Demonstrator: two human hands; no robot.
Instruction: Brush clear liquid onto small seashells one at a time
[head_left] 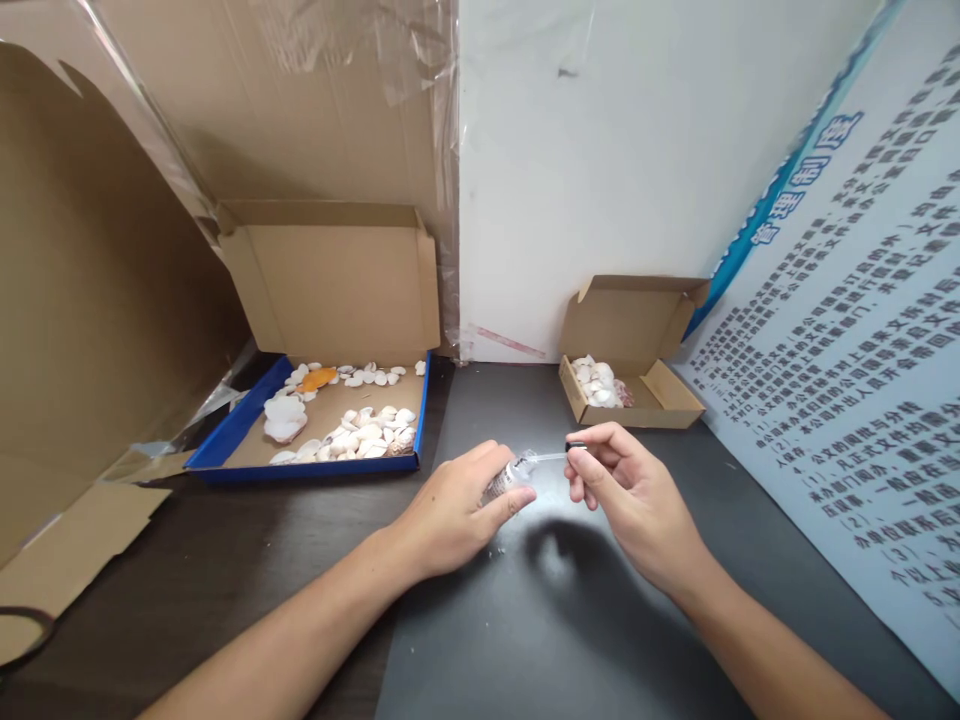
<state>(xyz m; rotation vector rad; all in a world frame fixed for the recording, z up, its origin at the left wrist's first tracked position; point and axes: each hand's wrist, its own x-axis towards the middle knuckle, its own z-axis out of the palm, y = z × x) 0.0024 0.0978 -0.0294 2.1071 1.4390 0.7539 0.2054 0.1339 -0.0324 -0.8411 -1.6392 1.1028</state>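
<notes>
Clear bottle [507, 480]: nearer me and left of small carton [641, 413]. My left grip [459, 512] wraps its body; right grip [637, 492] pinches black cap [575, 446] with thin stem [553, 457]. Probably light, stiff, slick; hold body, stem maybe flimsy.

There are two hands [469, 505] [637, 500], one bottle [502, 484], one black cap [576, 445], two boxes [300, 472] [637, 416], one orange shell [317, 379], white shells [369, 433] too heaped to count.

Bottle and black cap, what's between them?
A thin clear stem runs from the black cap, in the right hand, to the mouth of the bottle, in the left hand; the head view shows it.
</notes>
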